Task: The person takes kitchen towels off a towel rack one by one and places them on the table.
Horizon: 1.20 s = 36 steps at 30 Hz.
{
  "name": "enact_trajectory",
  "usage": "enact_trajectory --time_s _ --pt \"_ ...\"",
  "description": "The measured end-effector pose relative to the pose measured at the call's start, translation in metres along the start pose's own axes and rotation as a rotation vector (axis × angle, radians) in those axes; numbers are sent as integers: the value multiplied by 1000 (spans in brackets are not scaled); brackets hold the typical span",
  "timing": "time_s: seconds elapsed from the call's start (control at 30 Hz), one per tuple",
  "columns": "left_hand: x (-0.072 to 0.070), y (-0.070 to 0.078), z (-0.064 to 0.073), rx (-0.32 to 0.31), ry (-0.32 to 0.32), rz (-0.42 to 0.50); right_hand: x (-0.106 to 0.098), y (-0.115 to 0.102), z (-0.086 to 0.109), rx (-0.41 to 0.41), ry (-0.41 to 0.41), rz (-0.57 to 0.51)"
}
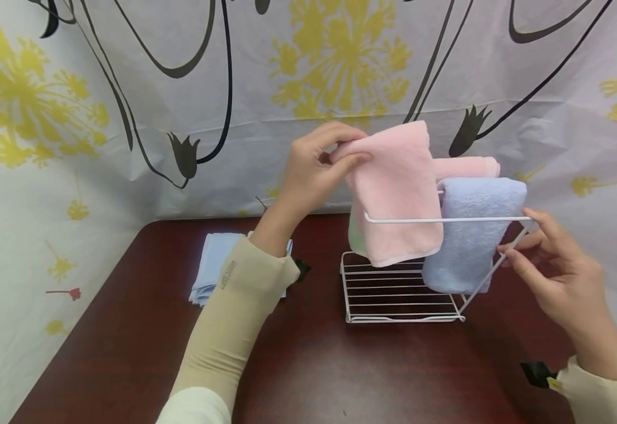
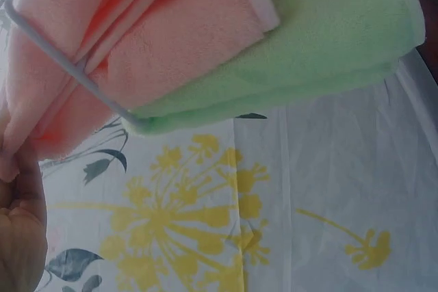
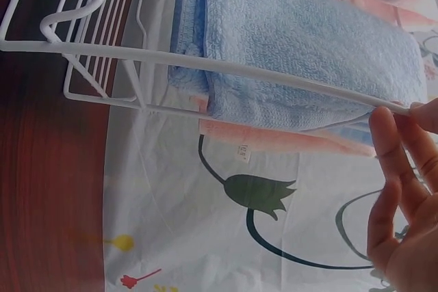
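Observation:
A white wire rack (image 1: 483,219) stands on the table with small towels hung over its upper bars. My left hand (image 1: 314,165) pinches the upper left corner of a pink towel (image 1: 398,200) that drapes over the rack's near bar. Behind it hang a pale green towel (image 2: 308,66), mostly hidden in the head view, and another pink towel (image 1: 467,166). A light blue towel (image 1: 473,247) hangs at the right side. With thumb and fingers, my right hand (image 1: 568,277) grips the rack's slanted side wire near its upper right corner.
Folded light blue cloths (image 1: 215,259) lie in a stack at the left, partly covered by my left forearm. The dark red-brown table (image 1: 340,371) reaches back to a white sheet (image 1: 245,88) printed with flowers. A black piece (image 1: 536,374) shows at my right wrist.

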<state>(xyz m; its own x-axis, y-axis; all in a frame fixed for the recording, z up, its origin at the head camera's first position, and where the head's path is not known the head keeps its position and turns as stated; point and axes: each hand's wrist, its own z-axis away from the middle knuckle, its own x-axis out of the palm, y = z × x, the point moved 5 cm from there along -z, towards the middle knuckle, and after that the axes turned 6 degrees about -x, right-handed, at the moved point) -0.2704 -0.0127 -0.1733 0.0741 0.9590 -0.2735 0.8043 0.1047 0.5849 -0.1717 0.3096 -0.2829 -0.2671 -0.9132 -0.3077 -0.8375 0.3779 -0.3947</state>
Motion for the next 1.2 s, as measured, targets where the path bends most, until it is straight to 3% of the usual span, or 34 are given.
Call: enact_trajectory --time_s 0.23,0.57,0.9,1.2 --pt "-8 -2 2 29 49 23 1 1 0 -3 12 -62" --pt "-20 0 3 125 186 84 1 0 0 -13 18 -77" --pt "-40 -7 8 79 301 167 2 -1 -1 -18 30 -185" --pt "-61 -12 15 103 404 177 4 -9 -4 -11 19 -103"
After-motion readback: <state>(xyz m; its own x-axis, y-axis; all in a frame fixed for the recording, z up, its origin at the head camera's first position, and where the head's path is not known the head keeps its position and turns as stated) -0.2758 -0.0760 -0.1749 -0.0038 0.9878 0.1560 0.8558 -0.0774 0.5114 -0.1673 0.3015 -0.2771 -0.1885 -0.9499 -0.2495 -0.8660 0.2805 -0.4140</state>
